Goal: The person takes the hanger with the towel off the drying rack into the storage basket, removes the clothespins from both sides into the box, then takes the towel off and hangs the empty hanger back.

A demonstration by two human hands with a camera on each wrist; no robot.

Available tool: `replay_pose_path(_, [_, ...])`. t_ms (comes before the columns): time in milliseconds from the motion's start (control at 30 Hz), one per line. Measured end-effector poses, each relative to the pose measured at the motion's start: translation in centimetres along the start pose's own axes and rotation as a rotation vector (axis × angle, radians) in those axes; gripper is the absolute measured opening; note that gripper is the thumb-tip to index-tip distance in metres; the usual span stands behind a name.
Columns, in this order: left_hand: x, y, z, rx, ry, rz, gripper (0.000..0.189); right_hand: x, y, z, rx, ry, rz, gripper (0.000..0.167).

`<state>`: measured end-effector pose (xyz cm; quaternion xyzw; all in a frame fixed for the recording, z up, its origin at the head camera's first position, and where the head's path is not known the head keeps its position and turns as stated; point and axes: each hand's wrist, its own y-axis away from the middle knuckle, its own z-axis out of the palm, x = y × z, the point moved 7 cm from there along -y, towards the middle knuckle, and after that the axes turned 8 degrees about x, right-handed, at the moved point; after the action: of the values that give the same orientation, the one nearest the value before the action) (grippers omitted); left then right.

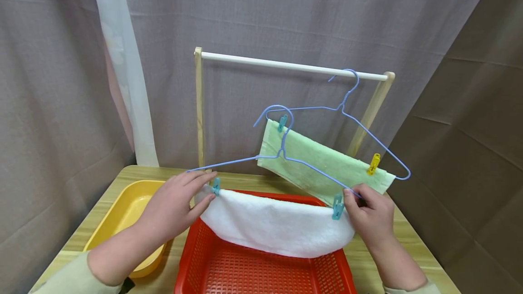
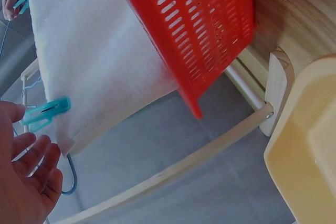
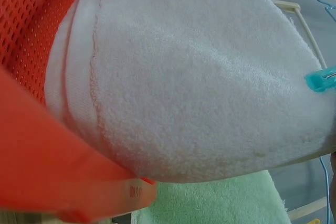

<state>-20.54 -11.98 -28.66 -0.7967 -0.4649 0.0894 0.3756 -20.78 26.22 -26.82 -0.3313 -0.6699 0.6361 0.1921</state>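
Note:
A white towel [image 1: 278, 226] hangs from the lower bar of a blue wire hanger [image 1: 314, 167], held by teal clothespins [image 1: 337, 207] at both ends. My right hand [image 1: 372, 214] pinches the hanger's right corner beside one pin. At the other end, my left hand [image 1: 180, 198] is beside the second teal clothespin [image 2: 48, 109], its fingers loosely bent and apart in the left wrist view. The towel's lower part hangs over a red basket [image 1: 253, 269]. Behind, a light green towel [image 1: 318, 162] hangs from another blue hanger [image 1: 373, 137] with teal and yellow clothespins [image 1: 373, 164].
A wooden rack with a white rail [image 1: 286, 64] stands at the back of the wooden table [image 1: 408, 239], carrying the second hanger. To the left lies a yellow tray [image 1: 122, 208]. Grey curtains [image 1: 261, 8] hang behind.

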Motion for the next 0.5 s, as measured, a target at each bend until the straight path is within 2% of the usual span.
replay_pose_path(500, [0.01,0.05,0.25,0.018,-0.01,0.04,0.042,-0.31,0.12,0.5,-0.001,0.008,0.003,0.025])
